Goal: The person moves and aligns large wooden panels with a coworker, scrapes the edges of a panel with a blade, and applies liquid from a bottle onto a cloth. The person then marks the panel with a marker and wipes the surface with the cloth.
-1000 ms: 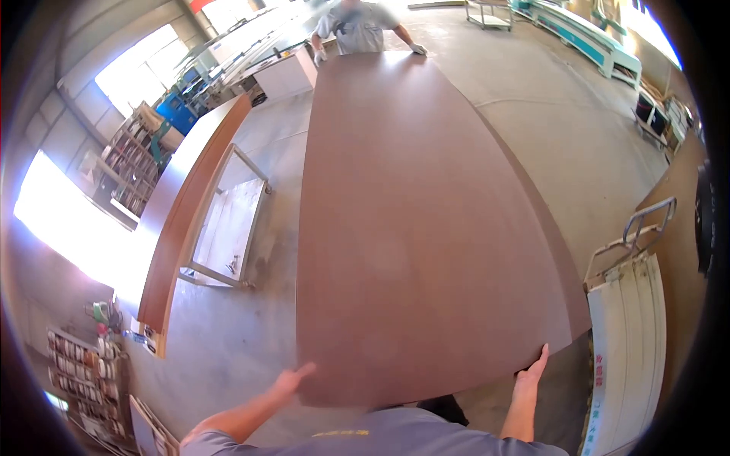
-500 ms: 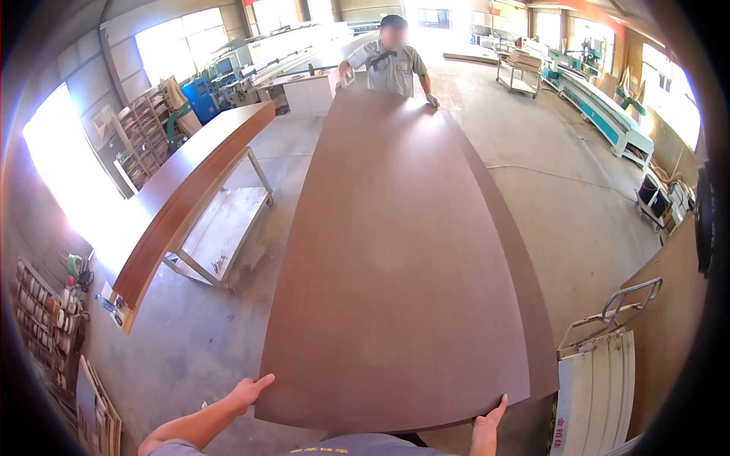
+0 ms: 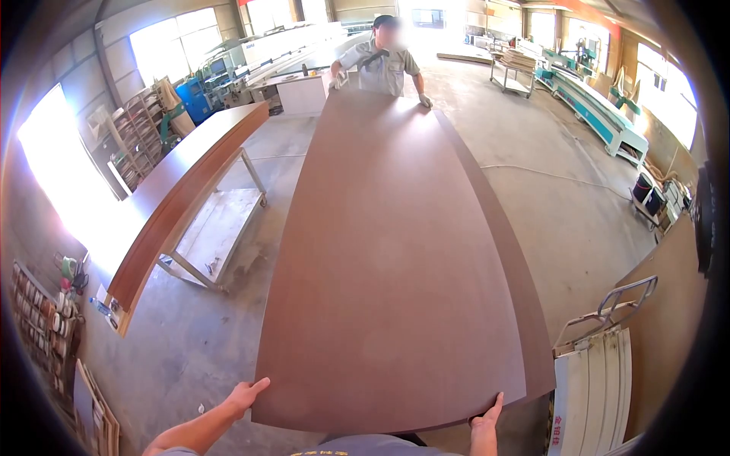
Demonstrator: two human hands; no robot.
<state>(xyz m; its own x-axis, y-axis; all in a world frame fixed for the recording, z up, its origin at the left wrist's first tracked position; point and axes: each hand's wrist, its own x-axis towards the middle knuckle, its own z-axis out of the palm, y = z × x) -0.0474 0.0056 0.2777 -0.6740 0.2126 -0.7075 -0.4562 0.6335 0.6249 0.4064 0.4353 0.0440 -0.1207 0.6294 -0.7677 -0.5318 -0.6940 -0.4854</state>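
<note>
A long brown panel (image 3: pixel 391 266) stretches away from me, over a second brown sheet (image 3: pixel 525 304) that shows along its right side. My left hand (image 3: pixel 249 395) grips the panel's near left corner, thumb on top and fingers hidden beneath. At the near right edge, my right hand (image 3: pixel 488 414) holds the same panel, its thumb up over the edge. Across from me a co-worker (image 3: pixel 380 64) in a grey shirt stands at the far end, with gloved hands (image 3: pixel 425 100) at the panel's corners.
To the left, a stack of brown panels (image 3: pixel 182 190) lies on a wheeled cart (image 3: pixel 209 228). Racks (image 3: pixel 46 327) stand at the far left. A trolley with a metal handle (image 3: pixel 627 296) and pale boards (image 3: pixel 593 387) are at right. A cable (image 3: pixel 555 173) crosses the floor.
The view has shifted slightly, so most things appear a little further left. Both my hands keep their hold on the panel. The co-worker's left-side hand has moved a little at the far corner.
</note>
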